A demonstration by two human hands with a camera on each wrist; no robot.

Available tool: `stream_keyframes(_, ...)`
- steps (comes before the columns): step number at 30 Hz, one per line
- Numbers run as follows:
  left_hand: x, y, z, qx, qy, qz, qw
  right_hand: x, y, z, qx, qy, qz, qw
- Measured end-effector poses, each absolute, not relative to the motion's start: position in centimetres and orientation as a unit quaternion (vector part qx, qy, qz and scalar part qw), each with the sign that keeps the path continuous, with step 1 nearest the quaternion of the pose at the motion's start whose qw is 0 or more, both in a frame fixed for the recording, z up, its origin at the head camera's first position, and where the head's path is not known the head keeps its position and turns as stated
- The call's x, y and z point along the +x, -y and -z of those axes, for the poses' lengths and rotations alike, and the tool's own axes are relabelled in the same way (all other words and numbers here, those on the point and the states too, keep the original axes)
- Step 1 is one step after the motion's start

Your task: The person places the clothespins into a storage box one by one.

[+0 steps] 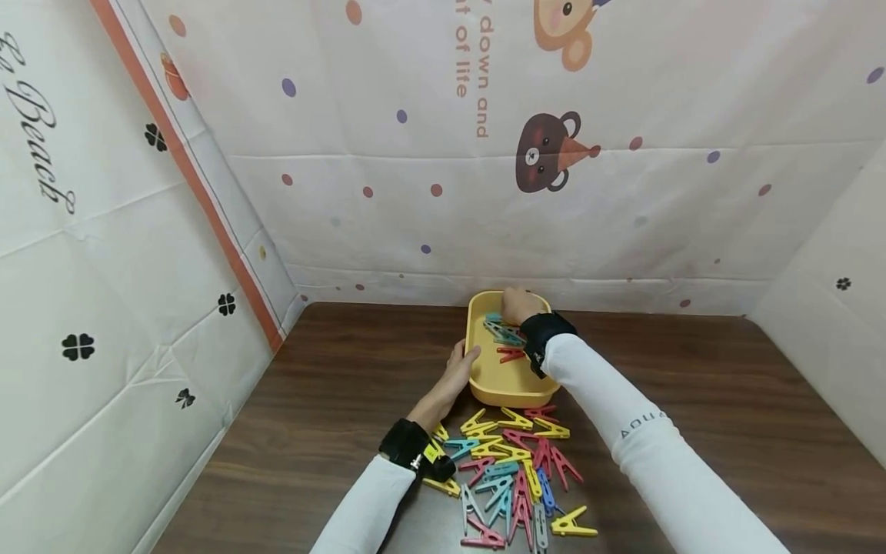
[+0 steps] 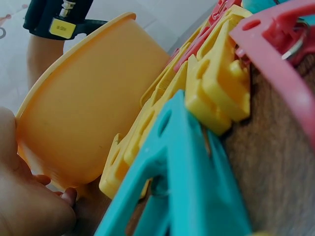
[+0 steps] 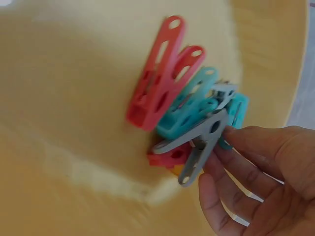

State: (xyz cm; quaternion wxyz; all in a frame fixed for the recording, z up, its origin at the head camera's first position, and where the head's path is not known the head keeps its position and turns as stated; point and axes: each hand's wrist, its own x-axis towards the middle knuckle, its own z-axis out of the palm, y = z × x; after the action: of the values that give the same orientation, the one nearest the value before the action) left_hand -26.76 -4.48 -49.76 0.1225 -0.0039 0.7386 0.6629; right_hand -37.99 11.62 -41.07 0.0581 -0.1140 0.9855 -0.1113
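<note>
A yellow rectangular plastic basin with rounded corners stands on the brown wood-grain table, just below the centre of the head frame. The left hand grips its left side, the thumb over the rim and the other fingers against the outer wall. The right hand is inside the basin's upper right part; in the right wrist view its thumb and fingers pinch a grey plastic clothespin, just over a few other clothespins. Beside that one, near the middle of the same view, lie a red plastic clothespin and a teal plastic clothespin, touching or nearly so.

Below the basin, at the bottom centre of the head frame, more plastic clothespins lie in a loose heap: pink, yellow, teal, grey and a blue clothespin. A yellow open-legged clothespin lies at the heap's lower right edge.

Both arms wear white sleeves and black wristbands. Behind the table hangs a white printed sheet, with a brown bear's head above the frame's centre.
</note>
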Motion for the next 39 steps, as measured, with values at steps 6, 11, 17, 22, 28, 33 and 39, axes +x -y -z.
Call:
stream_keyframes(6,-27.0,4.6,49.6,-0.010,-0.744,-0.658,0.120,-38.2,-12.2,41.2,-0.129,-0.985,0.096,0.064)
stream_keyframes(11,-27.2,5.2,49.8,-0.007,-0.743,-0.658,0.123,-37.8,-12.5,38.7,-0.158,-0.977,0.137,0.048)
stream_keyframes(17,-27.2,6.1,50.1,0.007,-0.747,-0.654,0.121,-36.5,-13.6,34.0,-0.208,-0.966,0.154,0.014)
stream_keyframes(22,-27.1,6.2,50.1,0.014,-0.749,-0.650,0.127,-34.6,-15.0,30.8,-0.249,-0.959,0.133,-0.026)
stream_keyframes(28,-26.8,5.8,50.1,0.019,-0.745,-0.654,0.130,-29.0,-17.0,30.2,-0.339,-0.935,0.075,-0.070)
stream_keyframes(33,-26.6,5.4,50.1,0.018,-0.745,-0.653,0.134,-22.7,-18.9,32.9,-0.391,-0.918,0.055,-0.033)
stream_keyframes(39,-26.6,5.0,49.9,0.022,-0.747,-0.651,0.137,-16.0,-21.4,38.0,-0.437,-0.893,0.077,0.082)
